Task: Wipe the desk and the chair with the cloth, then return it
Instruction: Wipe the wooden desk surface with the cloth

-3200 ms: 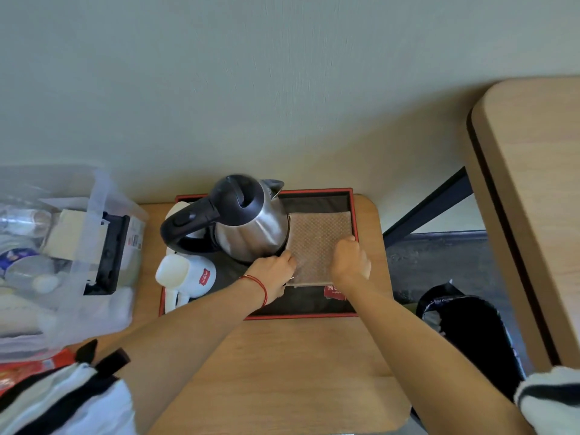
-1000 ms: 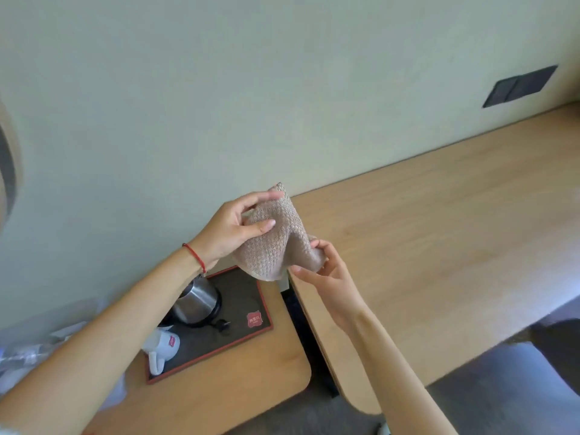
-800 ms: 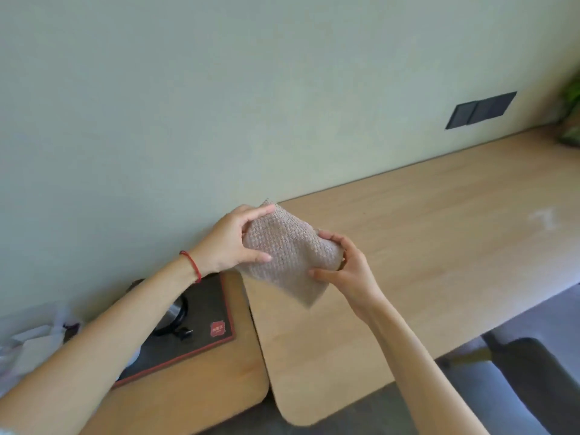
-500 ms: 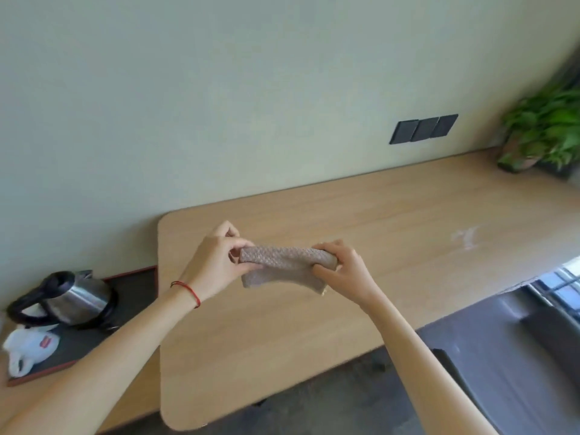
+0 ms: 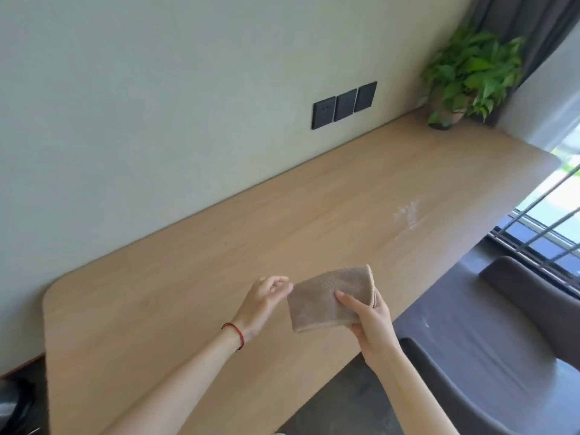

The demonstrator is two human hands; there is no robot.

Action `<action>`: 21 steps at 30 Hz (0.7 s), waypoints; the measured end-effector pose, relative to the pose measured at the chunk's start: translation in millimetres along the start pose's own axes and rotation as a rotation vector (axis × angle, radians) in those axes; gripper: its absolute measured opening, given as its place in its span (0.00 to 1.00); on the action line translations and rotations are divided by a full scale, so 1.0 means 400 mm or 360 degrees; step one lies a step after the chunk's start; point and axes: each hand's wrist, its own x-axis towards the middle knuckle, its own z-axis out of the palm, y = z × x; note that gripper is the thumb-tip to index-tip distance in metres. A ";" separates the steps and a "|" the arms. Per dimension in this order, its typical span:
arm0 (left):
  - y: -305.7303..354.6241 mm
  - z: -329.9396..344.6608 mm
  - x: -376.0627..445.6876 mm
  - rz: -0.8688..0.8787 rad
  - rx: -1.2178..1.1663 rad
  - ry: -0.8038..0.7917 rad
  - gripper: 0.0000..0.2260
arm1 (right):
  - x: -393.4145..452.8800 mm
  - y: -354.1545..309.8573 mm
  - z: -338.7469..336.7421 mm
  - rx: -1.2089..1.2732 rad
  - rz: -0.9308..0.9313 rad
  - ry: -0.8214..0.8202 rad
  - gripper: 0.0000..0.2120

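Note:
A beige textured cloth (image 5: 326, 298), folded into a flat pad, is held above the near edge of the long wooden desk (image 5: 251, 240). My right hand (image 5: 368, 321) grips its right side, thumb on top. My left hand (image 5: 265, 301), with a red string at the wrist, hovers just left of the cloth with fingers loosely spread, holding nothing. A whitish smear (image 5: 408, 211) marks the desk towards the right. The grey upholstered chair (image 5: 489, 350) stands at the lower right, in front of the desk.
A potted green plant (image 5: 467, 73) stands in the desk's far right corner beside a dark curtain. Three black wall sockets (image 5: 345, 105) sit above the desk. A window with bars (image 5: 546, 233) is at the right. The side table's edge (image 5: 18, 368) shows at lower left.
The view swung right from the kettle tray to the desk. The cloth was lifted off the tray and folded between both hands; now my left hand has let go and only the right holds it.

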 end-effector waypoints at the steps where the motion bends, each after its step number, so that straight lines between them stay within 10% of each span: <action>1: -0.001 0.044 0.044 0.0038 0.0077 0.0043 0.15 | 0.019 -0.008 -0.033 -0.0047 -0.0067 0.0120 0.21; 8: 0.021 0.408 0.334 0.0423 0.1113 0.0063 0.21 | 0.187 -0.084 -0.301 -0.0236 -0.0515 0.0690 0.19; 21: 0.029 0.615 0.568 0.0267 0.1701 0.0301 0.25 | 0.485 -0.228 -0.437 -0.0538 -0.0605 0.0398 0.21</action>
